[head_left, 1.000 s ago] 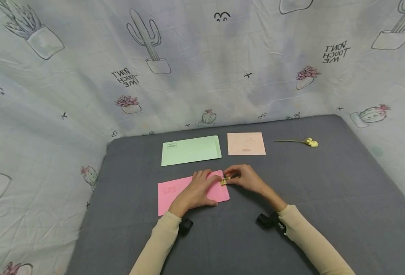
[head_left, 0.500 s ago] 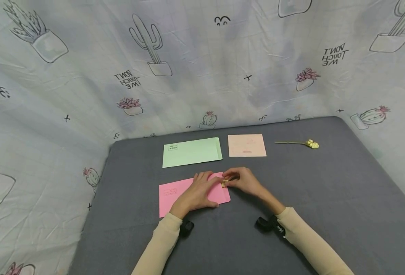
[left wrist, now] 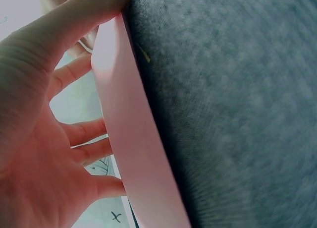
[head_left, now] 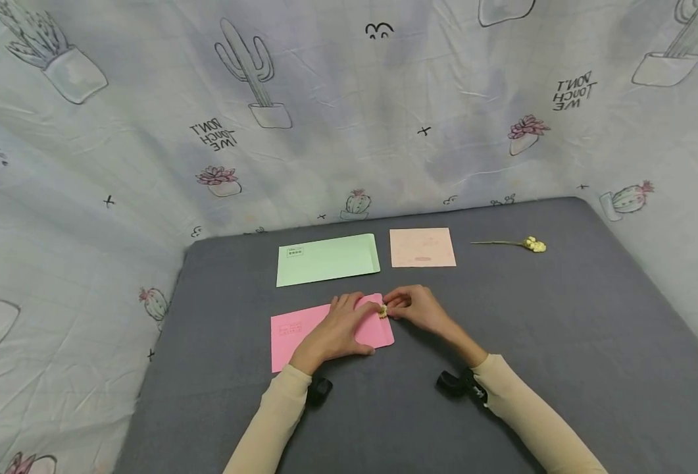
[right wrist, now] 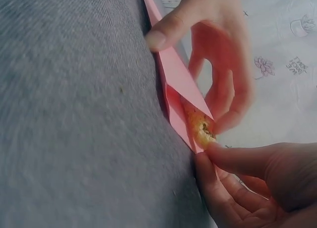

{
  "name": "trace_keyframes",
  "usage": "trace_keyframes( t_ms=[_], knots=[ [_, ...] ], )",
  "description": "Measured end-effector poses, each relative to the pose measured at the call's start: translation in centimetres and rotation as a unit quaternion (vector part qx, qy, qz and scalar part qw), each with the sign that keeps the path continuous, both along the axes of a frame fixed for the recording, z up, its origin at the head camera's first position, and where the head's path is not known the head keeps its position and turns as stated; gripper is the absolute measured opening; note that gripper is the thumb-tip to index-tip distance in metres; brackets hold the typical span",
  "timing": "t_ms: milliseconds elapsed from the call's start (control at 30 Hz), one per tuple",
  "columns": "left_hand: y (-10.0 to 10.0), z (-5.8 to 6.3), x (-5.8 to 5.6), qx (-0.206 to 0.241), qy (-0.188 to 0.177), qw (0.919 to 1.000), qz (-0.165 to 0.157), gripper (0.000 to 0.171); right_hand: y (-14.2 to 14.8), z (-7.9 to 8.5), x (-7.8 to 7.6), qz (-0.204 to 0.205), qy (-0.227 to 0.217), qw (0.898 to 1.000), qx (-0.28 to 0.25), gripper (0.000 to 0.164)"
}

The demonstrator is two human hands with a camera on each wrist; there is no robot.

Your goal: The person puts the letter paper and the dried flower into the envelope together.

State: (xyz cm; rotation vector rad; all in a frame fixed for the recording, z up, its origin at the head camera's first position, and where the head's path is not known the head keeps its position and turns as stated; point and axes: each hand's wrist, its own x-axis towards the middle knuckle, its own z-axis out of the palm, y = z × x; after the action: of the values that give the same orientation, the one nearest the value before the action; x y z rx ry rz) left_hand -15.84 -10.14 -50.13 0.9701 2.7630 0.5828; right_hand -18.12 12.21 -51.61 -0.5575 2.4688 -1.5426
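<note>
Your left hand (head_left: 338, 331) grips the pink envelope (head_left: 297, 329) across its near and far edges, apparently to bow its mouth apart. Your right hand (head_left: 422, 309) seems to pinch the lower lip, probably to steady it, thumb against the yellow flower (right wrist: 200, 127), which sits partly inside the mouth at the envelope's two o'clock.

The pink envelope (right wrist: 181, 77) is kinda gaping, with a yellow flower head (right wrist: 202, 130) sitting in the mouth. Left hand (right wrist: 218, 34) has its thumb on one edge, right hand (right wrist: 277, 168) pinches the lip right by the flower. Grey cloth (right wrist: 89, 114) one side, pale plant-print fabric (right wrist: 277, 104) the other.
</note>
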Motion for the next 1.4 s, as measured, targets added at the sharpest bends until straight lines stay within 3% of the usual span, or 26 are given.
trace_keyframes(
  t_ms=[267, 567, 667, 967, 1400],
  knots=[
    [0.0, 0.3, -0.1, -0.017, 0.01, 0.9998, -0.003, 0.074, -0.7, 0.2, 0.1, -0.009, -0.004, 1.0, -0.001, 0.018],
    [0.0, 0.4, 0.1, -0.025, 0.012, 0.9996, -0.006, 0.078, -1.3, 0.4, 0.5, -0.002, -0.049, 0.998, -0.035, 0.028],
    [0.1, 0.5, 0.1, -0.031, 0.013, 0.9994, -0.008, 0.077, -1.5, 0.3, 0.7, -0.006, -0.076, 0.996, -0.042, 0.035],
    [0.3, 0.5, 0.5, -0.028, 0.019, 0.9993, -0.014, 0.074, -1.3, 0.0, 0.8, 0.037, -0.168, 0.979, -0.107, 0.051],
    [0.2, 0.3, 0.6, -0.038, 0.022, 0.999, -0.014, 0.076, -0.4, 0.6, 0.9, 0.074, -0.177, 0.975, -0.111, 0.05]
  ],
)
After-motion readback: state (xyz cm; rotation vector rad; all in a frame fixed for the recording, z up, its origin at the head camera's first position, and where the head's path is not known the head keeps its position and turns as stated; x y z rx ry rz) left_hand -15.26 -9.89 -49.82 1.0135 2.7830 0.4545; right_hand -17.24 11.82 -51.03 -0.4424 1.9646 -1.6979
